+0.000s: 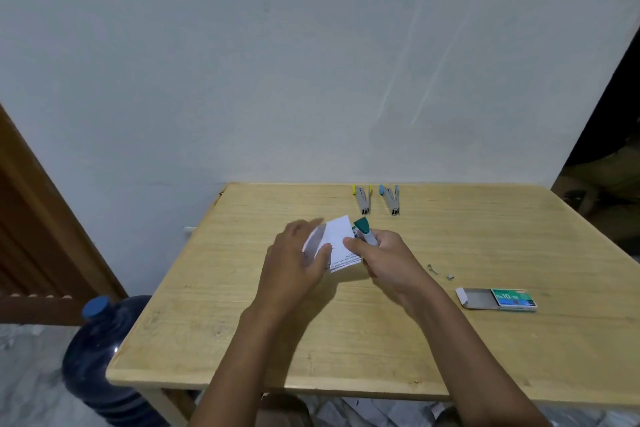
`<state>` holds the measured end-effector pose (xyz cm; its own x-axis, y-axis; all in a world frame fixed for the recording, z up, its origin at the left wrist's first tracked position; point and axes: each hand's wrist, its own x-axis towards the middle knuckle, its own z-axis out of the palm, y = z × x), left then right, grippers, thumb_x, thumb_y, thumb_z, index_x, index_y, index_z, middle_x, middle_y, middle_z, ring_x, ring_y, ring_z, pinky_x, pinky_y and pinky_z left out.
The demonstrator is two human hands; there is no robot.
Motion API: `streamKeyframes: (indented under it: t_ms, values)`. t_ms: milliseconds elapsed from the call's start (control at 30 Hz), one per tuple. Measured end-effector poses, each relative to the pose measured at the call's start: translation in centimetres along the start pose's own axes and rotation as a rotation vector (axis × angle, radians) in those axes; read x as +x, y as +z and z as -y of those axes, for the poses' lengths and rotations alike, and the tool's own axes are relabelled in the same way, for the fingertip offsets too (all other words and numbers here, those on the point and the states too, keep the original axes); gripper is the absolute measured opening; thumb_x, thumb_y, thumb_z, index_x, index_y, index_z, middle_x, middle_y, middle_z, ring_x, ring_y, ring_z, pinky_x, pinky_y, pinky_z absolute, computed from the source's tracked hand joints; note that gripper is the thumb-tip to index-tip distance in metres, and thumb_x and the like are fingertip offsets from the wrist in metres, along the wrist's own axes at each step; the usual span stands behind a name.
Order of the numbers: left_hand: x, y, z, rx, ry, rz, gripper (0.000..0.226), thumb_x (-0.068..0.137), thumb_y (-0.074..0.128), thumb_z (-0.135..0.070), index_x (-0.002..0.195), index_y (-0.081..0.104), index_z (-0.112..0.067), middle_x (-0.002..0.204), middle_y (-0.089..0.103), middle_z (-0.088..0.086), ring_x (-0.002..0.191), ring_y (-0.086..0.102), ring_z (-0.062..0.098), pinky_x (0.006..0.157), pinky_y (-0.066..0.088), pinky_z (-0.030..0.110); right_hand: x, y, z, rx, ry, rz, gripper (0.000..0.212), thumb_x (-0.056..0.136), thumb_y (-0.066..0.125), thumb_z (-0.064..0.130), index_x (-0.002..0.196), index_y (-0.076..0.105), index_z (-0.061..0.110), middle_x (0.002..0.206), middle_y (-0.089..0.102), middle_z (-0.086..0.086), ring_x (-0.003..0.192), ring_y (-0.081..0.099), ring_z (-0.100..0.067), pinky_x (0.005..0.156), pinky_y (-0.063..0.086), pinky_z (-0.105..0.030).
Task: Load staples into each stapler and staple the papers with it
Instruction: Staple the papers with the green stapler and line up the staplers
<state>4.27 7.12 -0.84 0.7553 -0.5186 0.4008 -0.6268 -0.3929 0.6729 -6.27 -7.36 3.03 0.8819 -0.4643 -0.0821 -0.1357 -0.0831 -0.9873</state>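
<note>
My left hand (298, 260) holds a small stack of white papers (337, 239) above the middle of the wooden table (263, 340). My right hand (384, 258) grips a green-capped stapler (365, 231) at the papers' right edge. Two more staplers lie near the table's far edge, one with yellow ends (362, 198) and one with blue ends (390, 198). A green staple box (498, 299) lies slid open to the right, with two loose staple pieces (440, 272) beside it.
A dark blue water jug (100, 357) stands on the floor at the table's left front corner. A wooden door frame (31, 218) is at the left, a white wall behind the table, a dark opening at the far right.
</note>
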Motion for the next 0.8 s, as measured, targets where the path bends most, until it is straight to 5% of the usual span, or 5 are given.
streamKeyframes:
  t_ms: [167, 367, 467, 567, 800]
  values:
    - [0.8, 0.5, 2.7, 0.069, -0.105, 0.098, 0.030, 0.090, 0.059, -0.041, 0.117, 0.061, -0.030, 0.110, 0.062, -0.007, 0.102, 0.054, 0.020, 0.090, 0.042, 0.039, 2.1, 1.0, -0.6, -0.128, 0.054, -0.038, 0.027, 0.091, 0.064, 0.029, 0.088, 0.068, 0.003, 0.076, 0.060, -0.003, 0.072, 0.051, -0.015, 0.068, 0.039, -0.032]
    - [1.7, 0.1, 4.5, 0.329, -0.345, -0.203, 0.017, 0.095, 0.054, -0.023, 0.105, 0.067, -0.021, 0.107, 0.056, 0.008, 0.103, 0.047, 0.031, 0.087, 0.033, 0.039, 5.8, 1.4, -0.8, -0.339, 0.030, -0.093, 0.018, 0.088, 0.054, 0.020, 0.075, 0.043, 0.014, 0.073, 0.040, -0.003, 0.068, 0.038, -0.019, 0.064, 0.030, -0.032]
    - [1.7, 0.5, 4.2, 0.417, -0.332, -0.206, 0.020, 0.094, 0.051, -0.020, 0.100, 0.070, -0.017, 0.108, 0.055, 0.007, 0.104, 0.047, 0.029, 0.088, 0.028, 0.038, 7.9, 1.9, -0.9, -0.730, 0.028, -0.087, 0.015, 0.094, 0.047, 0.023, 0.094, 0.050, 0.009, 0.114, 0.047, -0.013, 0.075, 0.050, -0.024, 0.060, 0.034, -0.031]
    - [1.3, 0.5, 3.4, 0.424, -0.282, -0.187, 0.020, 0.084, 0.054, -0.025, 0.092, 0.069, -0.014, 0.104, 0.057, 0.001, 0.100, 0.051, 0.025, 0.084, 0.027, 0.035, 9.7, 2.8, -0.7, -0.932, 0.078, -0.080, 0.032, 0.099, 0.044, 0.018, 0.125, 0.047, 0.001, 0.144, 0.033, -0.018, 0.098, 0.059, -0.033, 0.069, 0.041, -0.033]
    - [1.0, 1.0, 3.5, 0.444, -0.229, -0.140, 0.028, 0.080, 0.047, -0.050, 0.075, 0.054, -0.023, 0.097, 0.051, -0.008, 0.092, 0.042, 0.018, 0.085, 0.030, 0.033, 10.9, 3.7, -0.9, -0.893, 0.026, -0.195, 0.040, 0.095, 0.049, 0.016, 0.134, 0.043, 0.007, 0.139, 0.036, -0.015, 0.102, 0.060, -0.033, 0.072, 0.047, -0.035]
